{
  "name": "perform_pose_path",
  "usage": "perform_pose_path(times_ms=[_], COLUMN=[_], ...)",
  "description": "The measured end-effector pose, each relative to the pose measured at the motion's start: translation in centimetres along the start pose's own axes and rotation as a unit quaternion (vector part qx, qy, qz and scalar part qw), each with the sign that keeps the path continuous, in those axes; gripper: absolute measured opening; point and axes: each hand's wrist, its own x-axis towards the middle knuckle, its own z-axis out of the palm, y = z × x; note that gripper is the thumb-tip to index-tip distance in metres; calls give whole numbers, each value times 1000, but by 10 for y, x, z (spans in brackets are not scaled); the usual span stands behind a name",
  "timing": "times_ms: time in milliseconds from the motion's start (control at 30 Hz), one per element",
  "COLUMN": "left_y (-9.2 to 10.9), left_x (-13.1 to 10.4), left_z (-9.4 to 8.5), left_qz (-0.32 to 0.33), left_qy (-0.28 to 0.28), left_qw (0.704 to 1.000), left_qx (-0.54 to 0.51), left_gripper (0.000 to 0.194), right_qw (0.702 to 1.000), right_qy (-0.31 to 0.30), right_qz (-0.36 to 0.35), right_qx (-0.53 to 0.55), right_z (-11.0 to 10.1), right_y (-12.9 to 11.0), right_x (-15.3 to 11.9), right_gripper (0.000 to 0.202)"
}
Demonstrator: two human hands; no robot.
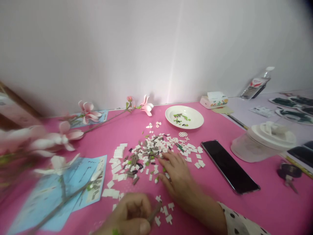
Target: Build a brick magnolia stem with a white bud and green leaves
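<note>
My left hand (pixel 133 213), low in the middle of the head view, pinches a short brown branch piece (pixel 155 212) between thumb and fingers. A small green bit (pixel 115 231) shows at the bottom edge by this hand. My right hand (pixel 177 174) lies with fingers stretched over the right side of a pile of small building pieces (pixel 149 148). White, brown, green and dark pieces are mixed in that pile. Its fingertips touch or nearly touch the pieces; whether anything is under them I cannot tell. Flat white pieces (pixel 167 210) are scattered between the hands.
Pink built flowers on a branch (pixel 107 120) and blue instruction sheets (pixel 83 179) occupy the left. A white plate (pixel 168 119) holds green pieces behind the pile. To the right are a black phone (pixel 230 166), a lidded tub (pixel 249 148), a tissue box (pixel 207 102) and a bottle (pixel 255 86).
</note>
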Motion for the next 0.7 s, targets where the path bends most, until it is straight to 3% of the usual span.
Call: perform_pose_path(times_ms=[133,333,367,433,700], left_y=[8,41,45,52,50], left_x=[0,0,-1,-3,-1], left_z=[6,28,32,37,36], left_qz=[-4,-63,-92,-83,-76], left_qy=[8,-3,4,42,29], left_qw=[999,998,996,996,997], left_qx=[-31,-2,1,-3,3], left_gripper=[33,40,41,39,39], right_qw=[999,998,998,998,999], right_qy=[-24,-34,-35,-39,-36], right_qz=[2,3,4,4,-10], right_qx=[-42,-51,-51,-51,-31], right_z=[6,7,6,6,5], right_y=[4,5,5,5,6], right_x=[-2,-2,-2,-1,0], right_gripper=[38,38,38,38,35])
